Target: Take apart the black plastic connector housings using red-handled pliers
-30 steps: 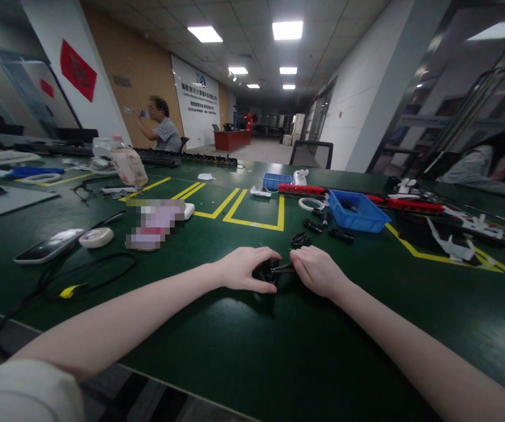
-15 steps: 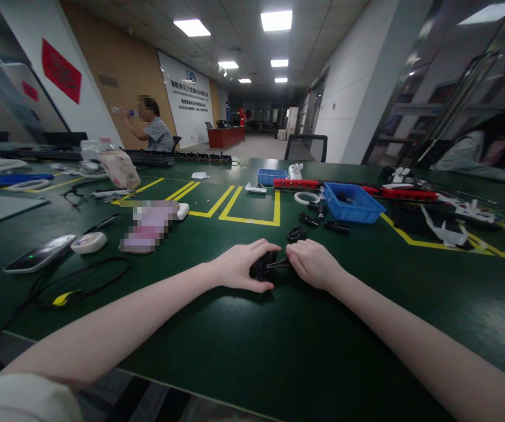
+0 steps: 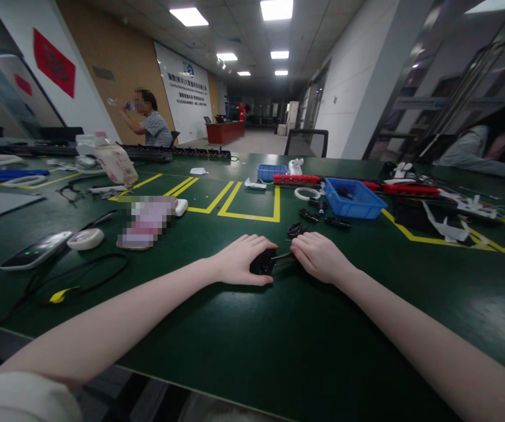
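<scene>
My left hand (image 3: 246, 261) curls around a small black part (image 3: 263, 263) on the green table, thumb on the near side and fingers on the far side. My right hand (image 3: 318, 255) is closed around a slim, pointed metal tool (image 3: 284, 257), whose tip points left and meets the black part. Most of the tool's handle is hidden in the fist. Just beyond the right hand lies a cluster of small black parts (image 3: 297, 229). Farther back, more black pieces (image 3: 336, 223) rest beside a blue bin (image 3: 353, 202).
Left of the hands are a phone (image 3: 146, 221), a roll of tape (image 3: 85, 238), a white device (image 3: 36, 251) and a black cable (image 3: 107, 279). A plastic bottle (image 3: 114, 161) stands behind them. Red rails (image 3: 298, 179) run along the back. People sit at far left and right.
My right hand has shifted slightly right, away from the left hand, and more of the tool shows. The left hand stays around the black part. The view has tilted a little.
</scene>
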`<state>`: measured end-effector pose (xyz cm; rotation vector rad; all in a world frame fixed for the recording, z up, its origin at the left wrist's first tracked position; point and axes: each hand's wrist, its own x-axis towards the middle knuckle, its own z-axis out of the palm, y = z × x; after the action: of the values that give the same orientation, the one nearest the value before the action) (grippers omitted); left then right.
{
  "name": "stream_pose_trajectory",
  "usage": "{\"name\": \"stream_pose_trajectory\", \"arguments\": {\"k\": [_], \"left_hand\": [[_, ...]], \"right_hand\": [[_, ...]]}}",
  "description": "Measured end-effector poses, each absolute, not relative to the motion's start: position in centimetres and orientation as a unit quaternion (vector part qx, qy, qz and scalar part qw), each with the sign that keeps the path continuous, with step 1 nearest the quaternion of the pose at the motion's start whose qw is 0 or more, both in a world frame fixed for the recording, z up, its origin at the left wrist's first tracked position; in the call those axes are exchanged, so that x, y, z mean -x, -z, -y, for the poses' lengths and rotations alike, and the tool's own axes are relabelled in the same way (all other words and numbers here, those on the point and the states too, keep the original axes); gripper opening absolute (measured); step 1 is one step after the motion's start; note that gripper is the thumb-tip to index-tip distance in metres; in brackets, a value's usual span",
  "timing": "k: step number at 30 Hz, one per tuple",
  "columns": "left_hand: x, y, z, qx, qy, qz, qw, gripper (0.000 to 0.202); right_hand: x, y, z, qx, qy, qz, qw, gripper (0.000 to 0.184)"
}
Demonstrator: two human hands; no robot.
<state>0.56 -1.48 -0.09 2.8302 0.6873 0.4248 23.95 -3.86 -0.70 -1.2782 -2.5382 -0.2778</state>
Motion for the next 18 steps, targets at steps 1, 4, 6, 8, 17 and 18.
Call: {"name": "stream_pose_trajectory", "arguments": {"k": [1,4,6,8,17,18], "left_hand": [[-0.54,0.14,1.43,-0.959,-0.14,-0.227,0.097,0.063],[-0.38,0.21,1.3,-0.963,-0.137,-0.212,0.096,0.061],[-0.22,0.19,1.23,-0.965,-0.138,-0.202,0.099,0.062],[-0.07,0.1,1.16,-0.965,-0.138,-0.195,0.105,0.063],[-0.03,0.19,1.45,-0.95,-0.154,-0.26,0.081,0.074],[-0.09,0.27,1.54,-0.941,-0.16,-0.289,0.07,0.076]], "right_hand": [[-24.22,0.69,3.83,0.445,0.097,0.879,0.143,0.037],[-24.72,0.7,3.7,0.451,0.101,0.875,0.144,0.037],[-24.75,0.7,3.67,0.449,0.106,0.876,0.143,0.037],[-24.65,0.68,3.71,0.445,0.111,0.877,0.142,0.037],[-24.49,0.68,3.86,0.44,0.132,0.875,0.154,0.038],[-24.46,0.66,3.9,0.439,0.132,0.875,0.155,0.038]]}}
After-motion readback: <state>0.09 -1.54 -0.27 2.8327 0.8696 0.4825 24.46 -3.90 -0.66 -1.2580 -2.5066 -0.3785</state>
